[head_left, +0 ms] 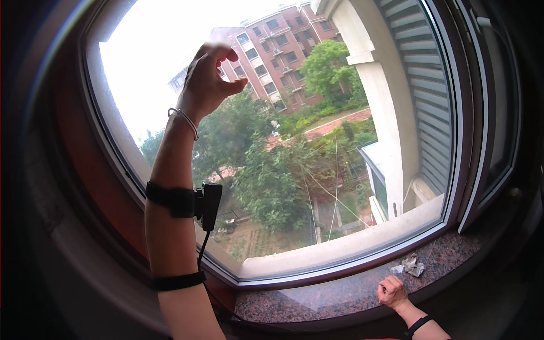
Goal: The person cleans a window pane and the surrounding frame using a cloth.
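My left hand [207, 79] is raised high in front of the window pane [283, 187], its fingers curled and the thumb apart from them. A pale, blurred patch covers its upper fingertips; what it is I cannot make out. Low on the right, my right hand [392, 292] is closed in a fist over the speckled stone windowsill [317, 300]; whatever it may hold is hidden. Just beyond that fist lies a crumpled, greyish-white piece of paper or tissue [412, 264], with a smaller white scrap [397, 269] beside it.
A dark window frame [362, 266] surrounds the pane. At the right, a window sash [490, 113] with a white handle [483, 22] stands swung inward. A small black device [210, 205] is strapped to my left forearm, its cable running down. Trees and a brick building [283, 51] show outside.
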Available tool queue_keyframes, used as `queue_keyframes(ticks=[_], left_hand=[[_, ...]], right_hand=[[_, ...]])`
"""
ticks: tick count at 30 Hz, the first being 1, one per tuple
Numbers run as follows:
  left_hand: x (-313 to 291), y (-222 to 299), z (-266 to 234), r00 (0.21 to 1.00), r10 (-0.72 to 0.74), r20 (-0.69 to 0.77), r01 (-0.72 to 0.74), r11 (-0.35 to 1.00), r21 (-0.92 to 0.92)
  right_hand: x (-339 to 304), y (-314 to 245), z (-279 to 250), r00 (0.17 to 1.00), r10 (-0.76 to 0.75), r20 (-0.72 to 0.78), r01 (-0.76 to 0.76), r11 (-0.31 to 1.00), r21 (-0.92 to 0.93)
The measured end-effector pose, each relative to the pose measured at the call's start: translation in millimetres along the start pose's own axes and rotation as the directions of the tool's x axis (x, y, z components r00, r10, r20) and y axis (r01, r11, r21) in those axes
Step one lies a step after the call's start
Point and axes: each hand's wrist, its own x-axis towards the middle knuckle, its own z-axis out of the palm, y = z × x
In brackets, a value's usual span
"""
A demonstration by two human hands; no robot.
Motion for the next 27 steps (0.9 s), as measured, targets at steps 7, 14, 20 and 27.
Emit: queue_keyframes(ticks=[7, 14, 20, 27], left_hand=[[3.7, -5.1, -1.1, 0.998, 0.042, -0.049, -0.040, 0.999, 0.025], [5.4, -13.0, -7.0, 0.997, -0.074, 0.005, 0.074, 0.989, -0.125], [4.5, -17.8, -5.6, 0.998, -0.043, -0.035, 0.036, 0.983, -0.183], [8.9, -16.1, -9.1, 0.990, -0.137, 0.016, 0.138, 0.983, -0.120]], right_hand=[[-1.3, 1.5, 2.0, 1.000, 0.009, 0.004, -0.009, 1.000, 0.008], [-0.9, 1.0, 1.5, 1.000, 0.015, 0.007, -0.015, 1.000, 0.011], [-0.6, 0.2, 0.5, 1.000, 0.019, 0.010, -0.019, 1.000, 0.010], [0.4, 0.5, 1.8, 1.000, 0.011, 0.003, -0.011, 1.000, 0.010]])
